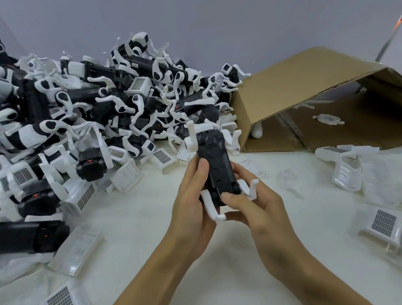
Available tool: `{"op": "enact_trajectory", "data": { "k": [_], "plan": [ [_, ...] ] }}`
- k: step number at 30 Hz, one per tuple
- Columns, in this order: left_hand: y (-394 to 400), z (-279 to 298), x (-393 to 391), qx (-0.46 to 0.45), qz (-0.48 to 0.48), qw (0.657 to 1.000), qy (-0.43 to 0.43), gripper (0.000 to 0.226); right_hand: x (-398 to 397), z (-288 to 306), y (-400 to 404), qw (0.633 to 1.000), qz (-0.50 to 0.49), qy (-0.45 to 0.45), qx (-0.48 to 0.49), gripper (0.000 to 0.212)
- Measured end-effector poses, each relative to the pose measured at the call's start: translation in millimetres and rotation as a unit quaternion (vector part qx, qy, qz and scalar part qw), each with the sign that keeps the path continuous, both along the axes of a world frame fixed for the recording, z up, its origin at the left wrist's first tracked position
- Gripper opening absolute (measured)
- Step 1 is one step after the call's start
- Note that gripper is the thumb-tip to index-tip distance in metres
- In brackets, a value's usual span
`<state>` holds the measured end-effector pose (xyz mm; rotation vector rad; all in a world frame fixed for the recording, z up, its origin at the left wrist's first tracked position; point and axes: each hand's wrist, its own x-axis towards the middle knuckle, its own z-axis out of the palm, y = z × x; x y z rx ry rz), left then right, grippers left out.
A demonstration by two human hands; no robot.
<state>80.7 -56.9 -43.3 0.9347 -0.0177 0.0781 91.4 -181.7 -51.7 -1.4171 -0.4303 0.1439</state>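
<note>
At centre, the left hand (193, 193) and right hand (253, 205) each keep a grip on one black unit (216, 160). The upper-left pile (73, 109) looks finished, but loose white parts (383, 223) wait at the lower right.

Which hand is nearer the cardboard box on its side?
Right. The right hand grips the black device on the side facing the cardboard box, short of its open mouth; the left hand grips the device's other side, towards the pile of parts.

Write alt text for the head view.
The left hand and right hand hold a black plastic device with white clip arms over a white table. A heap of black-and-white devices lies at left, a tipped brown cardboard box at right.
</note>
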Motion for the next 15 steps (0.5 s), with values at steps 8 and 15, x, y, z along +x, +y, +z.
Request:
{"op": "enact_trajectory", "data": {
  "k": [8, 15],
  "plan": [
    [3.5, 1.9, 0.1, -0.019, -0.009, 1.0, -0.003, 0.061, 4.0, 0.2, -3.3, 1.0, 0.02, 0.009, -0.001, 0.05],
    [1.1, 1.2, -0.5, -0.011, -0.018, 1.0, -0.008, 0.054, 2.4, -2.0, -1.3, 1.0, 0.014, 0.006, 0.015, 0.041]
  ]
}}
